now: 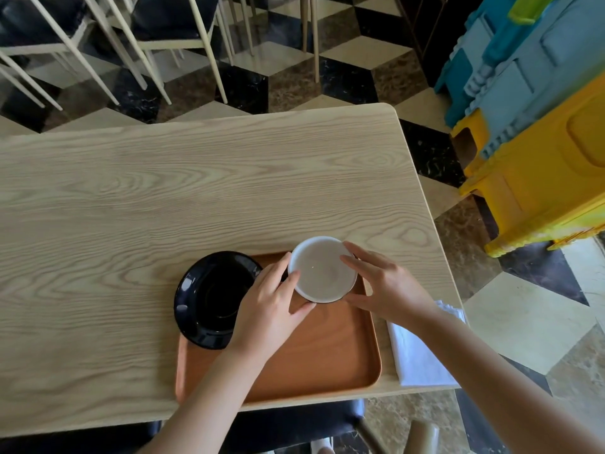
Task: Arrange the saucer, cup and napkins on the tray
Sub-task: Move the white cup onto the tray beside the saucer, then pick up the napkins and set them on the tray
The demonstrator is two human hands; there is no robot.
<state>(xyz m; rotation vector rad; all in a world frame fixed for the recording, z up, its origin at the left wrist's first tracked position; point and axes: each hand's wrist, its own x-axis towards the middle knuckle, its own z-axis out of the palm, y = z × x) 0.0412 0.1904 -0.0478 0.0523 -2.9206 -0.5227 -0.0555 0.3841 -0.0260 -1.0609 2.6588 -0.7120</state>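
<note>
Head view
Table (163,191): pale wood with strong grain, rounded far right corner; carries everything listed below.
Tray (327,355): orange-brown, rectangular, rounded corners, low raised rim; lies at the table's near edge, right of centre.
Saucer (209,296): glossy black, round, with a sunken centre; sits at the tray's far left corner, its left rim hanging over the tray's left edge above the table.
Cup (322,269): white, round, seen from above with a pale inside; whether it holds liquid cannot be told. It is at the tray's far edge, towards the far right corner, just right of the saucer. Whether it stands on the tray or is lifted cannot be told.
Left hand (271,309): fingers curled round the cup's left side, thumb by its near rim; the palm covers the saucer's right edge.
Right hand (389,286): fingers spread along the cup's right side, fingertips on the rim; together with the left it clasps the cup.
Napkins (422,355): white, folded stack, flat on the table at its near right corner, just outside the tray's right edge, partly under the right forearm.
</note>
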